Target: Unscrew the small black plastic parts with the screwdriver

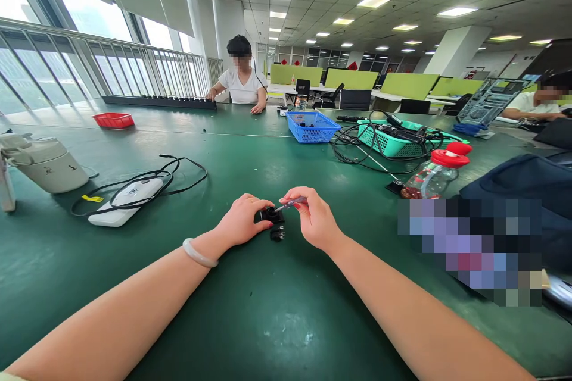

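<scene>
My left hand (241, 218) wears a pale bangle at the wrist and grips a small black part (270, 214) against the green table, thumb and fingers on its left side. Between the fingers of my right hand (316, 218) is a slim screwdriver (290, 204), slanting down to the left. Its tip meets the top of the black part; whether it sits in a screw is too small to tell. Just below lies a second small black piece with metal prongs (277, 233), touched by neither hand.
A white device with a black strap (129, 199) and a pale bottle (49, 161) stand left. Farther off are a red tray (113, 121), a blue basket (313, 128) and a green basket of cables (388, 143). A red-lidded jar (431, 175) stands right. A person (241, 80) sits opposite.
</scene>
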A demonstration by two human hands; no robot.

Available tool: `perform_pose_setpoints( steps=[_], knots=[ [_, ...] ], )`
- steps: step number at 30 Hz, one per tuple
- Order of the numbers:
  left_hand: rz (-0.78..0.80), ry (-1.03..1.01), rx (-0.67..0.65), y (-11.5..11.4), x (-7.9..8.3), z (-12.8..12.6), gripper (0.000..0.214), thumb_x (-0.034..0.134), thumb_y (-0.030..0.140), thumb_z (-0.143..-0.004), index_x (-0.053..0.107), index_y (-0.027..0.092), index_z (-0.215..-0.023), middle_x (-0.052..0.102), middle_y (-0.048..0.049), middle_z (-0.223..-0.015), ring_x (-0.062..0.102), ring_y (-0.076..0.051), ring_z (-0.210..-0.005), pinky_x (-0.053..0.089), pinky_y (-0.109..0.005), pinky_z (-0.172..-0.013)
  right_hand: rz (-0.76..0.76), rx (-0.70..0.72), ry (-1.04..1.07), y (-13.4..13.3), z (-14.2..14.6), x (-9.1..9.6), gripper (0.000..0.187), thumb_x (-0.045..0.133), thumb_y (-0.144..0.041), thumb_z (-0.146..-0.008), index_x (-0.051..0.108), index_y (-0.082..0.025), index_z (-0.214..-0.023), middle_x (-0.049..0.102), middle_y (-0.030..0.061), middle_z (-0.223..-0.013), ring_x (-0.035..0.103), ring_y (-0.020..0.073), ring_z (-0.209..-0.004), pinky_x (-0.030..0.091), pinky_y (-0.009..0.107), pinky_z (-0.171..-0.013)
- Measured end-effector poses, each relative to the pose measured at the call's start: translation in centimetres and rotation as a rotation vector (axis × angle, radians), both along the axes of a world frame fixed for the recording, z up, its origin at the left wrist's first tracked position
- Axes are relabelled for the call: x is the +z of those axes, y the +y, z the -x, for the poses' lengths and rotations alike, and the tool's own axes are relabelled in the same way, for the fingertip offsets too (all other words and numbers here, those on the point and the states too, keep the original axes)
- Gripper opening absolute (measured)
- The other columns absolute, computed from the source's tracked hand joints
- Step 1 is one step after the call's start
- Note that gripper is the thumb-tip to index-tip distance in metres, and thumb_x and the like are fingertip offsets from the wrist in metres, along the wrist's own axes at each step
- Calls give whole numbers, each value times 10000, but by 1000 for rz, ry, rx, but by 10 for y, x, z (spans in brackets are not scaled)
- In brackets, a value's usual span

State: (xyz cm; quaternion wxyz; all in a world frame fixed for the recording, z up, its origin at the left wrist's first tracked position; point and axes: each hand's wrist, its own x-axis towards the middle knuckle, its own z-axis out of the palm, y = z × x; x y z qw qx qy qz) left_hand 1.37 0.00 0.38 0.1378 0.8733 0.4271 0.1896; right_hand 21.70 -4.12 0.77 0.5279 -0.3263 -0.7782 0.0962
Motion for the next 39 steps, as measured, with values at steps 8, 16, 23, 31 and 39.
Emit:
perform_pose_setpoints(
  steps=[8, 16, 23, 31, 39],
  knots=[
    [0, 11, 2, 0, 1, 0, 381, 644, 391, -795, 624, 278, -1159, 685, -35, -1017, 543, -264, -1046, 425, -423, -961, -19, 7, -19, 1, 1, -2, 210, 355, -98, -921, 470, -244, -1018, 634, 49, -968, 652, 167, -942, 553, 355, -815],
    [3, -3, -7, 0, -1, 1, 375, 638, 414, -794, 622, 294, -1150, 684, -27, -1002, 540, -262, -1042, 421, -427, -962, 0, -49, 23, -1, 0, -3, 206, 371, -103, -926, 459, -251, -1038, 640, 48, -953, 662, 171, -912, 547, 362, -818],
    [-3, -19, -4, 0, -2, 1, 381, 634, 416, -795, 623, 276, -1149, 683, -33, -1028, 543, -260, -1043, 431, -425, -962, 46, -63, 25, 2, 0, -2, 197, 386, -114, -921, 457, -248, -1048, 642, 41, -933, 667, 167, -885, 538, 338, -806],
    [5, -20, -8, 0, -2, 0, 371, 583, 405, -824, 615, 280, -1172, 670, -38, -1078, 545, -254, -1057, 434, -437, -988, 212, -71, 163, 5, -3, 3, 164, 469, -211, -913, 438, -256, -1067, 666, 20, -905, 685, 171, -856, 519, 356, -832],
    [23, -75, -6, -1, -1, 0, 371, 481, 304, -869, 582, 269, -1223, 590, -61, -1173, 522, -237, -1119, 429, -434, -1039, 351, -107, 270, 8, -6, 3, 146, 525, -316, -890, 466, -254, -1008, 691, 20, -904, 692, 197, -867, 514, 381, -829]
  ],
)
